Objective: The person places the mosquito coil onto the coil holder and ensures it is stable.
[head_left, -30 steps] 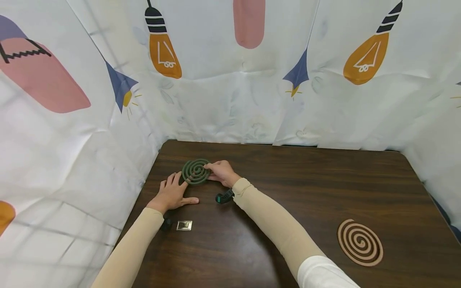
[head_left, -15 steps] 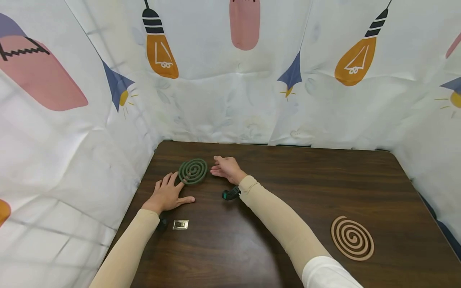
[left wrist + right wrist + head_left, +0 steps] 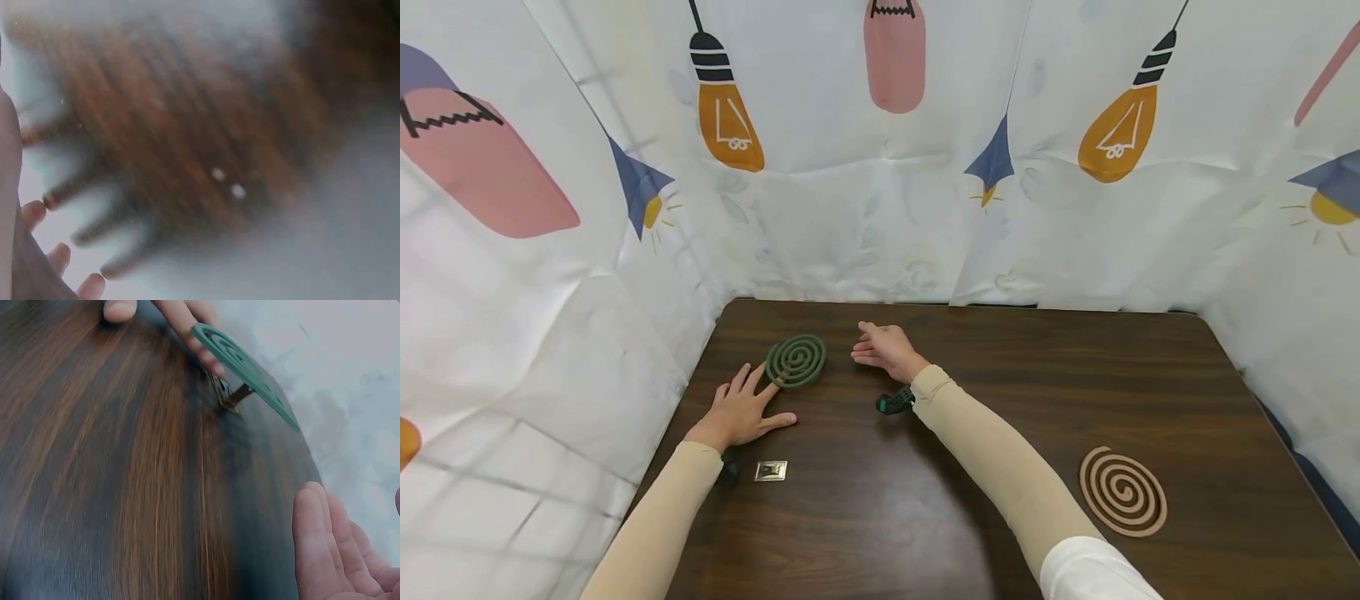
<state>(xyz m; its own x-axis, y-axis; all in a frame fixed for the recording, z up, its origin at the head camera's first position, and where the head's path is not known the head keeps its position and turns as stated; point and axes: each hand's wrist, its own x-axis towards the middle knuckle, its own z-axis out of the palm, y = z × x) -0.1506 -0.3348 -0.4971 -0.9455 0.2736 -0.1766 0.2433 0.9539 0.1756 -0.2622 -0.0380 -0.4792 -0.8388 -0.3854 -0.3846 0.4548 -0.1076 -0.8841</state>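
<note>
A green mosquito coil (image 3: 796, 361) sits raised off the table, slightly tilted, on a small metal stand (image 3: 226, 400) seen in the right wrist view. My left hand (image 3: 737, 410) lies on the table with fingers spread. Its fingertips reach under the coil's near edge beside the stand's base; whether they touch it I cannot tell. Right of the coil, my right hand (image 3: 889, 350) hovers apart from it, fingers loosely extended and holding nothing. The left wrist view is blurred, showing fingertips (image 3: 94, 286) and their reflections.
A second metal stand (image 3: 771, 471) lies flat on the table near my left wrist. A brown mosquito coil (image 3: 1123, 492) lies on the right side of the dark wooden table (image 3: 985, 400). Printed curtains (image 3: 820, 225) hang around the table.
My right hand has let go of the green coil and moved away to the right. The coil stays up on its stand. The left hand keeps its place beside it; the head view has shifted slightly.
</note>
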